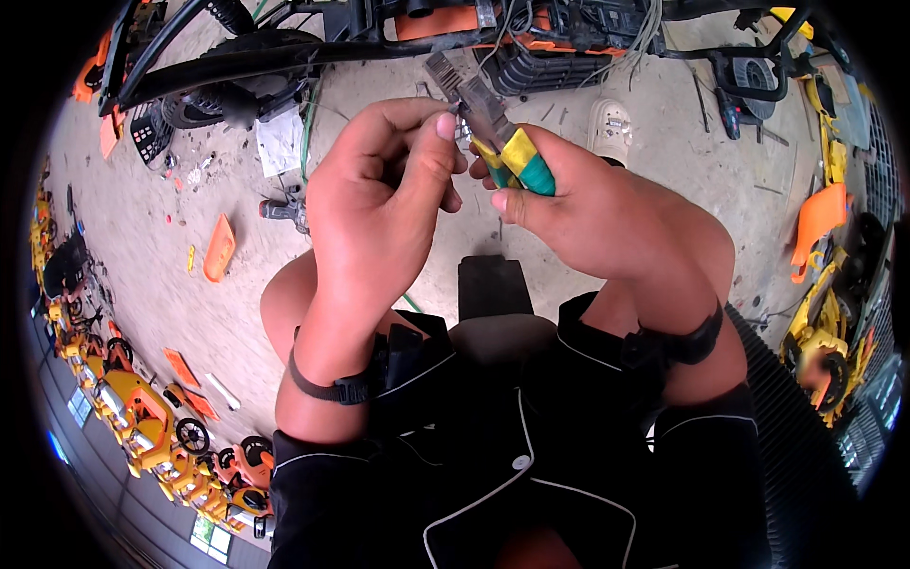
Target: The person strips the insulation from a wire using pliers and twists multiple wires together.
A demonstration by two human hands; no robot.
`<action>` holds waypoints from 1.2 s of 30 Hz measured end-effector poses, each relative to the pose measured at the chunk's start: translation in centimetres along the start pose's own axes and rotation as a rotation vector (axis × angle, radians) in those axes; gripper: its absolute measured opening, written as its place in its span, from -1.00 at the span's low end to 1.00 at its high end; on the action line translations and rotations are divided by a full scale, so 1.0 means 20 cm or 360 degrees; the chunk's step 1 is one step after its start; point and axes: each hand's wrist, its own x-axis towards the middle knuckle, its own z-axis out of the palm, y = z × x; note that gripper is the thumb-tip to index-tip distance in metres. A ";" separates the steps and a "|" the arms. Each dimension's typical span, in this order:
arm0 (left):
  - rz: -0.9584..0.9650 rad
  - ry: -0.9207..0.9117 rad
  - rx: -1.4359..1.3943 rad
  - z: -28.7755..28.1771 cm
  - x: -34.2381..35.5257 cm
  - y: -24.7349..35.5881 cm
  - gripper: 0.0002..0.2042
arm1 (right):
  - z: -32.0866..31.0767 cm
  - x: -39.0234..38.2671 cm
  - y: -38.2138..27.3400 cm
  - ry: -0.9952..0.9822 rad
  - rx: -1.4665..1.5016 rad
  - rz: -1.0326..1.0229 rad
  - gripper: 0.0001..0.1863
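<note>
My right hand (559, 180) is wrapped round a pair of pliers (487, 112) with worn metal jaws and handles bound in yellow and green tape. The jaws point up and to the left. Close beside them, my left hand (384, 180) is closed, thumb against fingers, at the near side of the jaws. Whatever sits in that pinch is too small and too hidden to name. Above both hands runs a black tubular vehicle frame (355, 52), where thin loose wires (647, 38) hang down.
A cordless drill (282, 211) lies on the floor left of my left hand. Another power tool (729, 114) rests at the right. Orange panels (219, 248) (823, 220) and a white sheet (281, 144) lie about. Yellow and orange small vehicles (133, 408) line the left side.
</note>
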 end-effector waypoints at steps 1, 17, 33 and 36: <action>0.0007 -0.0004 -0.0014 0.00 0.00 -0.01 -0.81 | 0.00 0.00 0.00 0.0009 -0.0025 -0.0002 -0.61; -0.0063 0.0030 0.0059 0.01 0.01 -0.01 -0.85 | 0.03 0.01 0.01 0.0189 -0.0271 -0.0021 -0.61; 0.0167 -0.0080 0.0313 -0.03 0.04 -0.06 -0.88 | -0.03 0.07 -0.01 -0.0123 -0.0092 0.0236 -0.67; 0.0193 -0.0047 0.0399 -0.04 0.07 -0.07 -0.89 | 0.01 0.08 0.05 0.0009 0.0084 0.0048 -0.76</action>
